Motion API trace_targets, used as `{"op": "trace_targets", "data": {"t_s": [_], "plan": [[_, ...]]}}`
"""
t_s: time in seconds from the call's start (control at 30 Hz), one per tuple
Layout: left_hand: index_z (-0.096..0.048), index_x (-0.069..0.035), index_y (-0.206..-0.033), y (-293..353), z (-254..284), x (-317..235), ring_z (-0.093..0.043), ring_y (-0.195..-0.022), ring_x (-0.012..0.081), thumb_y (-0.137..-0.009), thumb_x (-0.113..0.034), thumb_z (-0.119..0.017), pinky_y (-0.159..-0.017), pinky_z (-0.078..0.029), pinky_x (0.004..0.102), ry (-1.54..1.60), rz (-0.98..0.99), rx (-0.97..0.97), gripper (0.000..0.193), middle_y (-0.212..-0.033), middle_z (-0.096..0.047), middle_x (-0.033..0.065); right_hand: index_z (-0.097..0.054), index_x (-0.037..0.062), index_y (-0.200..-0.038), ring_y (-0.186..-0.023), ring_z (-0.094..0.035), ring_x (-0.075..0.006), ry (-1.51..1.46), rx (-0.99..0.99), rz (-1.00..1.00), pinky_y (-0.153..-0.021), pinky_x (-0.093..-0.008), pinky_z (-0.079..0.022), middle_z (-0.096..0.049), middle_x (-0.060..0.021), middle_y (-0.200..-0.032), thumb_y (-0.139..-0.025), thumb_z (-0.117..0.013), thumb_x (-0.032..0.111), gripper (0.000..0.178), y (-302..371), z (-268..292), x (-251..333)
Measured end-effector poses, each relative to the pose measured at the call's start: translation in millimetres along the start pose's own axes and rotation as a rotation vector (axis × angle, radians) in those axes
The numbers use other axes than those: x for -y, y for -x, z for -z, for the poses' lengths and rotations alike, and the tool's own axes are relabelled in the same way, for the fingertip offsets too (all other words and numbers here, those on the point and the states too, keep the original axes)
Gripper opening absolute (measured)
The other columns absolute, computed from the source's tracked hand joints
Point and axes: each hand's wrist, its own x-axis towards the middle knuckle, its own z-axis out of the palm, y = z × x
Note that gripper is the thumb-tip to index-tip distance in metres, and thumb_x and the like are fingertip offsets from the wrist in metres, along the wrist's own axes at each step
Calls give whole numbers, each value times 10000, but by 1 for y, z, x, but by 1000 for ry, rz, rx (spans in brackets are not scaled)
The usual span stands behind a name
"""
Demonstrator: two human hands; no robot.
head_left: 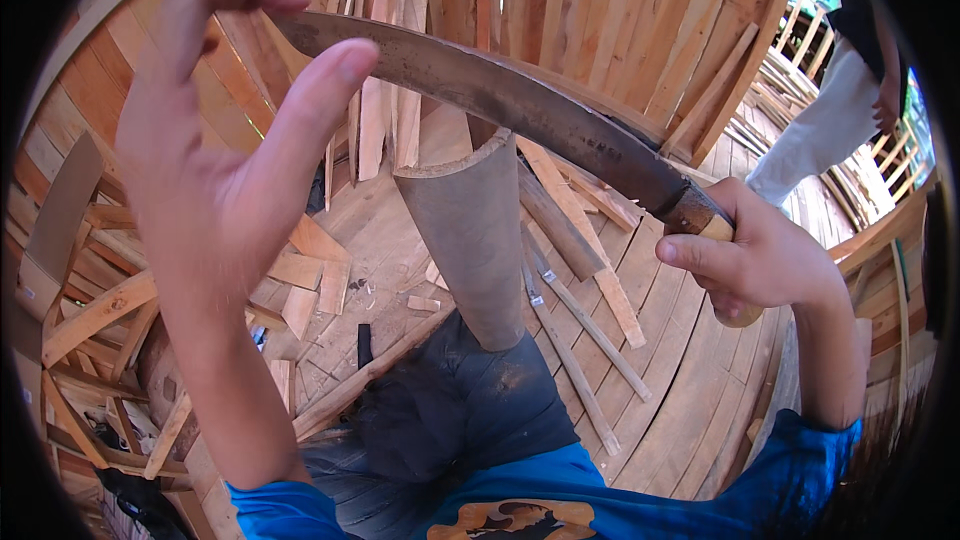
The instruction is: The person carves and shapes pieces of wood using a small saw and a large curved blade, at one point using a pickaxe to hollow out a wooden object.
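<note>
My right hand [750, 255] is closed round the pale wooden handle of a machete [500, 90], whose long, dark, worn blade runs up to the left across the view. At its tip end, my left hand [225, 140] is raised with thumb and fingers spread apart. The left thumb overlaps the blade in view; whether it touches the metal I cannot tell. Below the blade, a grey-brown curved piece [460, 230], rounded like a tube with a rough upper edge, stands tilted against my dark trousers [510, 380].
Wooden plank walls [600, 20] curve around the plank floor [690, 370]. Two narrow strips [570, 365] lie right of my legs, with boards behind them. Offcuts and a wooden frame [100, 320] stand at left. A person in light trousers [825, 130] stands far right near stacked wood.
</note>
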Motion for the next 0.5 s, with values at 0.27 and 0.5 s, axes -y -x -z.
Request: {"op": "trace_targets", "data": {"t_s": [0.27, 0.5], "plan": [[-471, 4, -1084, 105, -55, -65, -537, -885, 163, -786, -188, -744, -832, -407, 304, 745, 947, -1, 448, -937, -565, 75, -583, 10, -839, -358, -524, -94, 4, -2, -48, -376, -229, -429, -522, -14, -463, -851, -680, 357, 361, -2, 5, 2], [-500, 12, -991, 144, -122, -90, -575, -815, 125, -838, -358, -720, -730, -465, 264, 1022, 1043, -74, 457, -881, -618, 77, -569, 25, -783, -370, -501, -93, 18, 10, -134, -394, -229, -414, -500, -12, -461, -828, -706, 329, 336, -5, 30, 1]]}}
